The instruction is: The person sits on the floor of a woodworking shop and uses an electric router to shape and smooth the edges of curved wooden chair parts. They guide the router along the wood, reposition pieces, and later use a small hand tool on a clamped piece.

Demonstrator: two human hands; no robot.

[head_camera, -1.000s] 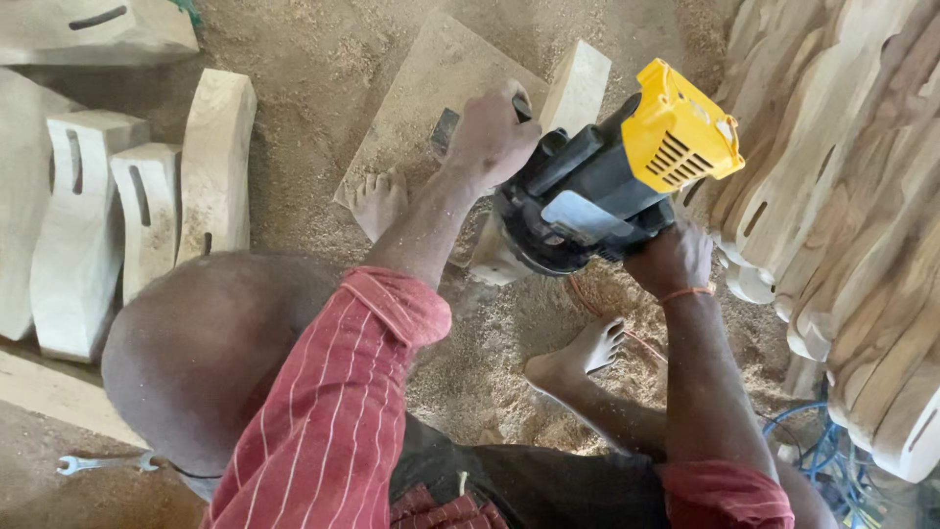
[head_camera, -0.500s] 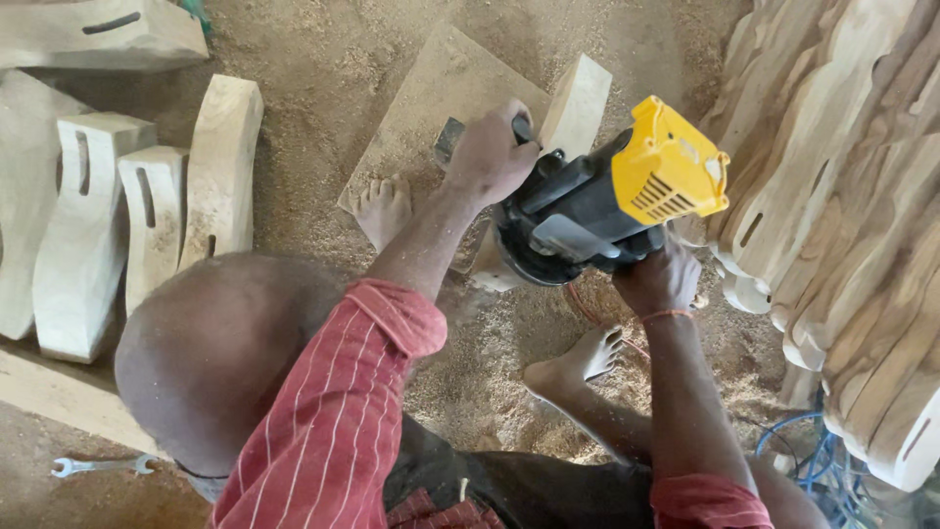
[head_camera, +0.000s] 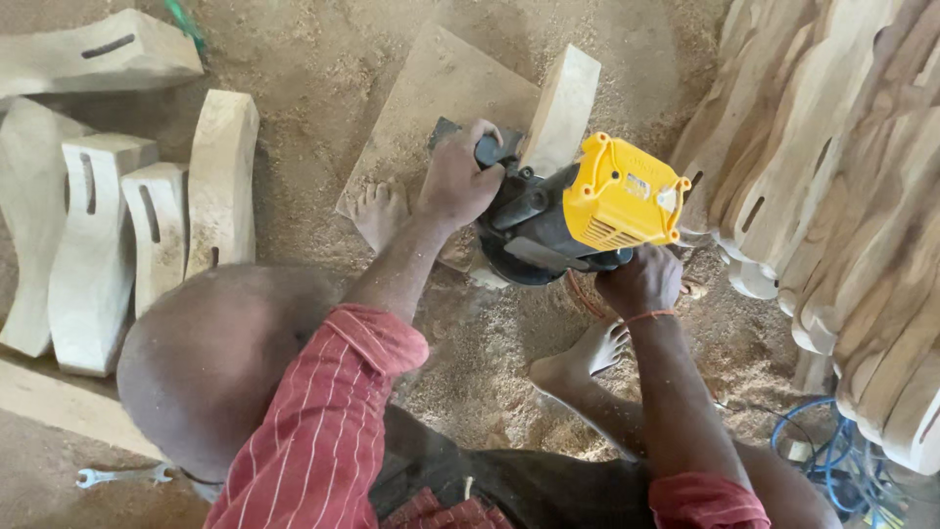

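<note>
Our left hand (head_camera: 457, 181) has its grip closed around the far black handle of the power tool (head_camera: 573, 211); our right hand (head_camera: 641, 282) is closed on the near handle, under the yellow motor housing. The tool is a black-bodied machine with a yellow top, sitting centre of the scene, base down on a short pale wood block (head_camera: 560, 110) that rests across a flat board (head_camera: 431, 108). We can't see the cutter or the contact line; the tool body hides it.

One bare foot (head_camera: 380, 211) presses on the near-left edge of the board, the other foot (head_camera: 580, 360) is on the floor, near-right of the tool.

No containers in view.

The floor (head_camera: 313, 59) is covered in sawdust, thickest around the board. On the left, a row of curved wooden pieces with slots (head_camera: 147, 220) stands side by side. On the right, a large stack of similar carved pieces (head_camera: 842, 176) leans together. Blue cable (head_camera: 832, 441) is coiled near-right, at the foot of that stack. A wrench (head_camera: 122, 476) lies near-left on the floor.
</note>
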